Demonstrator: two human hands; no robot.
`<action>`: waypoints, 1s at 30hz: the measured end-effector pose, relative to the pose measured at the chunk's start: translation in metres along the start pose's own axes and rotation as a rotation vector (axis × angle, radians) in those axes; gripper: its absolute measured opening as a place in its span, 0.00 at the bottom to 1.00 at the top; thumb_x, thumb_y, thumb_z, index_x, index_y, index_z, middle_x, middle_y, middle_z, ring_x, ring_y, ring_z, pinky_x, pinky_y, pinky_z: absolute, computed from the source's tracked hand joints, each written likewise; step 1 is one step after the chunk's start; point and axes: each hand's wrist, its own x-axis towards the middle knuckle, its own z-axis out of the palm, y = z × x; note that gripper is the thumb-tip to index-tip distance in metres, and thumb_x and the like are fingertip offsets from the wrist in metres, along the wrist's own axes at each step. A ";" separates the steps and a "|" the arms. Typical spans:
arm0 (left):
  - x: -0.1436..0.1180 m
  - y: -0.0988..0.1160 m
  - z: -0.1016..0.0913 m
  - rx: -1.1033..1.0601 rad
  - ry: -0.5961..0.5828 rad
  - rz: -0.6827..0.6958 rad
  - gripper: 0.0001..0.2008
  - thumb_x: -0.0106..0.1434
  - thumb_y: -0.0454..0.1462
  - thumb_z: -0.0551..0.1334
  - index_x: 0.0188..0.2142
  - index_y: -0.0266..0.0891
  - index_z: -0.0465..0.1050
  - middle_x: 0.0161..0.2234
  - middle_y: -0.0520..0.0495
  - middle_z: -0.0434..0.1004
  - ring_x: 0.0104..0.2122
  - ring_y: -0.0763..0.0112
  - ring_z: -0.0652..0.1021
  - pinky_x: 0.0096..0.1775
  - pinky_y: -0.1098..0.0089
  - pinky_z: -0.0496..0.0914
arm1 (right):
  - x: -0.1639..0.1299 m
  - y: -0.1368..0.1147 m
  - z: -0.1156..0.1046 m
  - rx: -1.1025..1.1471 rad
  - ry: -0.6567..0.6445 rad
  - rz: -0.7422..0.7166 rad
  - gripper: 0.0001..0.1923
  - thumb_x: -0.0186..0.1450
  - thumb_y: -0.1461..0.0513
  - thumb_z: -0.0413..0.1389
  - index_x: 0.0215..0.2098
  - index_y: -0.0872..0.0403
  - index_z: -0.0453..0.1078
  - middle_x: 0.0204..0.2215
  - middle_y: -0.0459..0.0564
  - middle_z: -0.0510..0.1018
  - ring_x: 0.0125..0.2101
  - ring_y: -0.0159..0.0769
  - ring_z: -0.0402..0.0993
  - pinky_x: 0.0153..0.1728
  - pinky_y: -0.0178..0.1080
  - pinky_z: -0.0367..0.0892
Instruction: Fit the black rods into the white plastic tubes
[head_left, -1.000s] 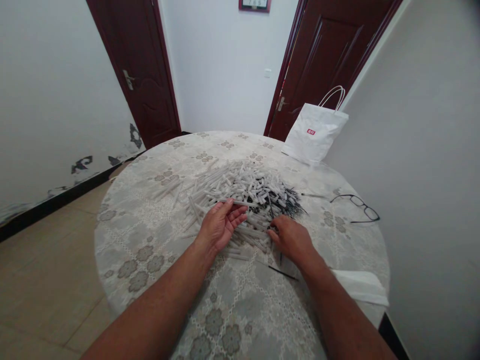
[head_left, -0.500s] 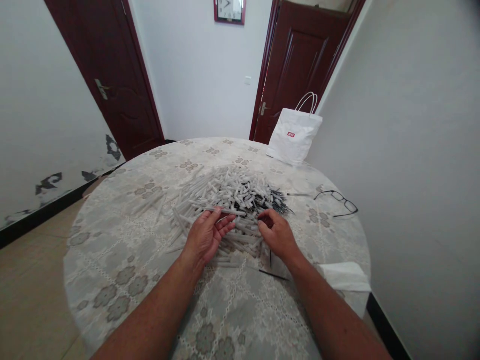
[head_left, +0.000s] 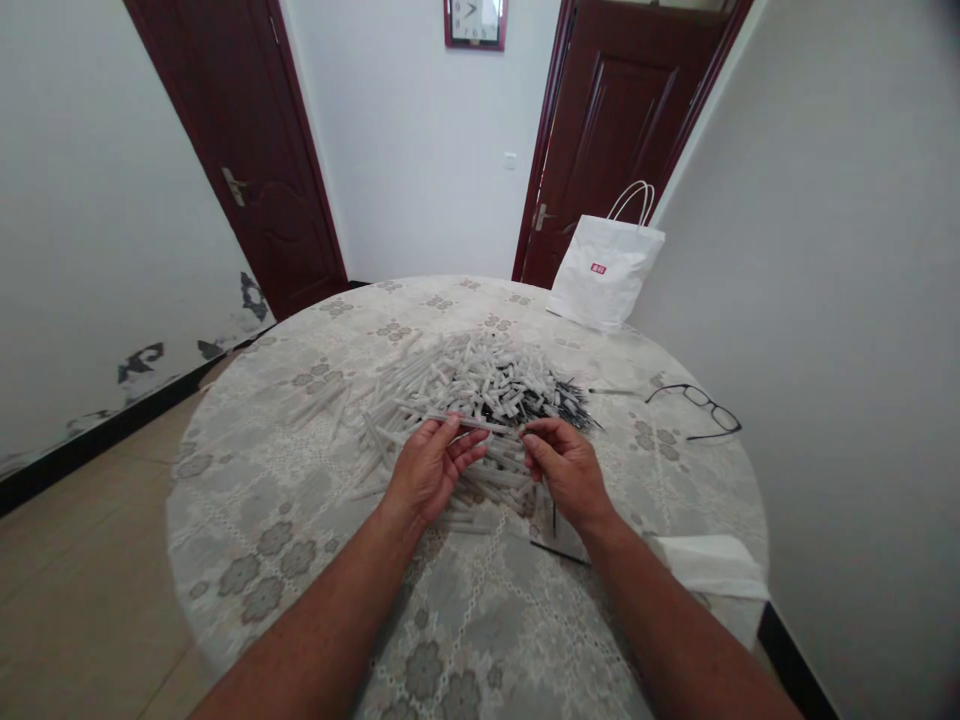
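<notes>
My left hand point(head_left: 429, 470) is palm up, its thumb and index finger closed on a slim whitish pen tube point(head_left: 480, 424). The tube lies nearly level, its far end pointing right. At that right end, my right hand point(head_left: 574, 478) pinches with thumb and index finger; whatever small part sits between them is too small to tell. Behind and under both hands spreads a heap of short white pen caps point(head_left: 491, 375). Long whitish tubes point(head_left: 412, 372) lie on its left and front, and thin black pen refills point(head_left: 574, 402) on its right.
A round table with a patterned cloth point(head_left: 300, 600) carries everything. Eyeglasses point(head_left: 701, 400) and a folded white cloth or paper point(head_left: 712, 565) lie to the right. A white bag point(head_left: 609, 275) stands at the back right. A dark thin stick point(head_left: 559, 551) lies near my right wrist.
The view has swung slightly left. My right fingertips have come closer to my left hand and now meet the tube's right end, where a gap showed before.
</notes>
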 end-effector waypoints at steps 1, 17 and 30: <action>0.000 0.000 0.000 -0.003 0.000 -0.001 0.07 0.64 0.34 0.67 0.39 0.35 0.71 0.38 0.43 0.81 0.37 0.63 0.84 0.38 0.65 0.81 | 0.000 0.001 0.000 -0.013 0.007 -0.002 0.12 0.62 0.56 0.65 0.41 0.52 0.74 0.28 0.44 0.79 0.22 0.30 0.71 0.19 0.31 0.65; -0.002 -0.004 0.002 0.033 -0.049 -0.003 0.08 0.64 0.35 0.67 0.41 0.35 0.70 0.40 0.42 0.80 0.39 0.61 0.84 0.39 0.65 0.80 | -0.001 0.003 0.004 -0.084 0.029 -0.009 0.13 0.60 0.56 0.66 0.40 0.52 0.74 0.25 0.43 0.78 0.22 0.31 0.72 0.20 0.32 0.66; -0.003 -0.004 0.004 0.035 -0.044 -0.010 0.08 0.64 0.34 0.67 0.41 0.35 0.70 0.40 0.42 0.80 0.39 0.62 0.84 0.39 0.65 0.80 | -0.002 0.003 0.004 -0.104 0.039 -0.009 0.13 0.60 0.55 0.66 0.39 0.52 0.74 0.24 0.43 0.76 0.21 0.32 0.72 0.20 0.33 0.66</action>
